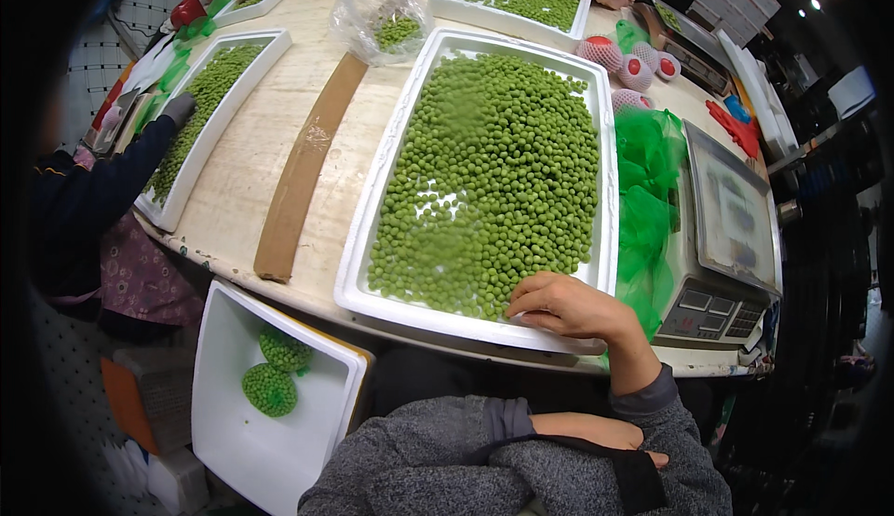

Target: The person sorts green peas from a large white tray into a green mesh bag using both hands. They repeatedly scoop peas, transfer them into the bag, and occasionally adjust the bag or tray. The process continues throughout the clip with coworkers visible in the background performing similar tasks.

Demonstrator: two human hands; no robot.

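Observation:
In front of me a white foam tray (609,201) holds many loose green peas (503,167). My right hand (562,306) rests over the tray's near right corner, its fingertips down among the peas; whether they pinch any is hidden. Across my body lies my left hand (594,432), near the right elbow and partly covered by dark cloth, so its fingers are mostly hidden. Green mesh bags (639,201) lie along the tray's right side, beside a digital scale (733,215). Beyond the tray's far left corner sits a clear plastic bag (349,23) with some peas in it.
A white foam box (216,376) at lower left holds two green net bags of peas (270,389). A cardboard strip (300,195) crosses the table. Co-workers' hands are at other pea trays (262,76) left and beyond. Foam-netted red fruits (635,72) lie at the far right.

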